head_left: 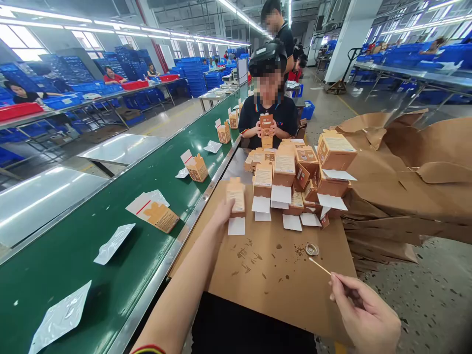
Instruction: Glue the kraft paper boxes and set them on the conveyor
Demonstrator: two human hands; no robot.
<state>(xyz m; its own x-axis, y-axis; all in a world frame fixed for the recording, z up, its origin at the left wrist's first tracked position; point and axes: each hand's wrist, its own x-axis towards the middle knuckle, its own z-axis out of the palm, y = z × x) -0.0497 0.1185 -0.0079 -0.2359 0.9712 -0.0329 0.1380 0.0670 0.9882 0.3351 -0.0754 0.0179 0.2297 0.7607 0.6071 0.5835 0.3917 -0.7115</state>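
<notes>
My left hand (224,212) is closed on the left side of a small orange-brown carton (236,197), whose white flap hangs toward me. My right hand (363,307) pinches a cotton swab (320,266) near its lower end; the white tip points up and left. Just beyond that tip sits a small round clear dish (311,249) on the brown cardboard table cover (295,314). Dark smudges and specks mark the cardboard around it. Right of my left hand stands a stack of similar cartons (284,169), several with white flaps hanging out.
A green conveyor belt (121,275) runs along the left, carrying silver pouches (115,243) and open cartons (197,168). Across the table a person (268,110) holds a carton (266,129). Crumpled brown paper (413,172) lies at the right.
</notes>
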